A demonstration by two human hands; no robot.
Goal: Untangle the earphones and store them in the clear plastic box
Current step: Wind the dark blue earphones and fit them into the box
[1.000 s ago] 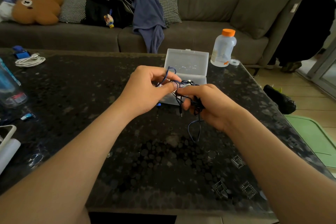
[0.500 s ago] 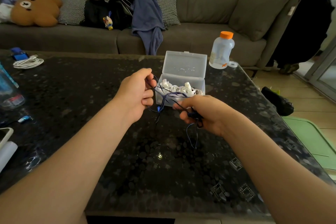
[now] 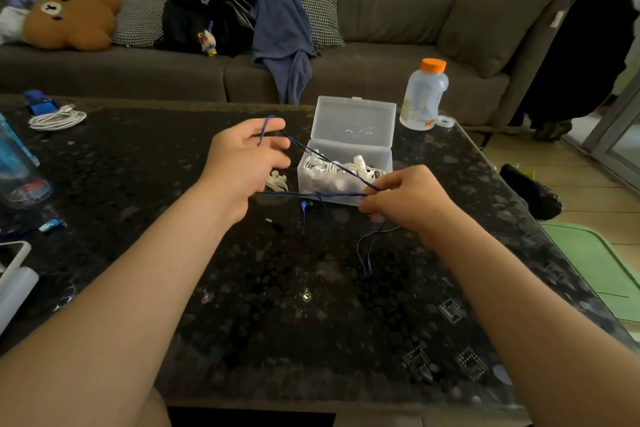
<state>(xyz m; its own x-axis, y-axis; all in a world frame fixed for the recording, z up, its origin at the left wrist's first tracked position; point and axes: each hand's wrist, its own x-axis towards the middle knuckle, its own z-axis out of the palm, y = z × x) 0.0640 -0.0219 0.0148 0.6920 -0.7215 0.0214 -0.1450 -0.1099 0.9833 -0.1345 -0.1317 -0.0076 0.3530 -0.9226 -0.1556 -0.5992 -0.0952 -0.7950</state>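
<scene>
Head view. The dark blue earphones (image 3: 339, 194) are held stretched between both hands, above the table (image 3: 311, 322) and just in front of the clear plastic box (image 3: 353, 114), whose lid stands open. On the left hand (image 3: 242, 166) a loop is hooked round curled fingers, higher up. In the right hand (image 3: 405, 201) the strands are pinched at the fingertips. The long axis runs left to right across the box front. A slack loop hangs below the right hand. The box is judged nearer the right hand.

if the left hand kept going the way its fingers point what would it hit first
Probably the clear plastic box: the left hand points right toward its left wall. The hand's height above the table is unclear, so it might pass over it.
</scene>
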